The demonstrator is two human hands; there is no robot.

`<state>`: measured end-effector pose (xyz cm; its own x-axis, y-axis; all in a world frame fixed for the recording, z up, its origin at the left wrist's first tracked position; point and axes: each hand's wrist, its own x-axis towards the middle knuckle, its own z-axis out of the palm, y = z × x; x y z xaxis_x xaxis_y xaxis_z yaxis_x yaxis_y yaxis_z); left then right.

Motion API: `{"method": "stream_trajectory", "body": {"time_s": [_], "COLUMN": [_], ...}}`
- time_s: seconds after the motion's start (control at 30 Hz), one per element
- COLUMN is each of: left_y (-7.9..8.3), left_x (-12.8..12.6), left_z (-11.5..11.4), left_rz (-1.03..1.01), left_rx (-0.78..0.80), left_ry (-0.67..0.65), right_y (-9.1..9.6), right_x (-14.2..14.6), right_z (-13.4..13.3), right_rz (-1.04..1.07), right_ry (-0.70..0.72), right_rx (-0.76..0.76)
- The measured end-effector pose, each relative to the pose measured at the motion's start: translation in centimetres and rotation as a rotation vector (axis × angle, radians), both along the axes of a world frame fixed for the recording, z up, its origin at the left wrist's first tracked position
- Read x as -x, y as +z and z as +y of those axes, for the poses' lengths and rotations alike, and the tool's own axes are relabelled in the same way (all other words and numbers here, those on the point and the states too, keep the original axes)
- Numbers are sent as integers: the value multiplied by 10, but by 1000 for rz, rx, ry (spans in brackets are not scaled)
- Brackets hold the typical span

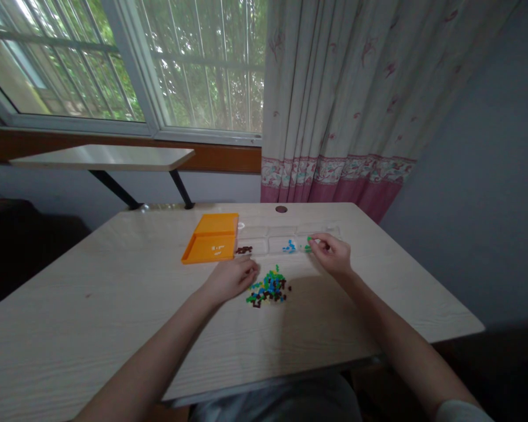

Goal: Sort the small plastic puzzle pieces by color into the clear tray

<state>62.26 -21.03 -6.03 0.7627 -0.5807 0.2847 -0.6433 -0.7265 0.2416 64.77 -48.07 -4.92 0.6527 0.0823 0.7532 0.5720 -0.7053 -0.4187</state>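
A small heap of green, blue and dark brown pieces (268, 288) lies on the pale wooden table (114, 316). My left hand (230, 278) rests beside the heap's left edge, fingers curled closed; what they hold is hidden. My right hand (331, 253) reaches over a clear compartment tray (286, 237) and pinches a green piece (309, 240) above its right section. The tray holds brown pieces (243, 249) on the left, blue pieces (289, 247) in the middle and green ones on the right.
An orange lid (212, 237) lies left of the tray. A round hole (281, 209) sits near the table's far edge. Behind stand a window, a wall shelf (101, 157) and a patterned curtain (334, 105). The table's right edge is close to my right arm.
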Motion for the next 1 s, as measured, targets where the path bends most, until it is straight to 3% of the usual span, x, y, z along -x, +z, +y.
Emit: {"method": "stream_trajectory", "body": {"time_s": [0.27, 0.47, 1.0], "left_y": [-2, 6, 9], "left_x": [-3, -3, 2], "left_z": [4, 9, 12], "left_rz": [10, 86, 249], "left_rx": [-56, -165, -138], "left_ry": [32, 40, 1], "right_y": [0, 3, 3], "right_x": [-3, -2, -2], "right_z": [-3, -2, -1], "right_rz": [-50, -130, -127], "right_ry": [34, 64, 63], "right_rx": [28, 72, 73]}}
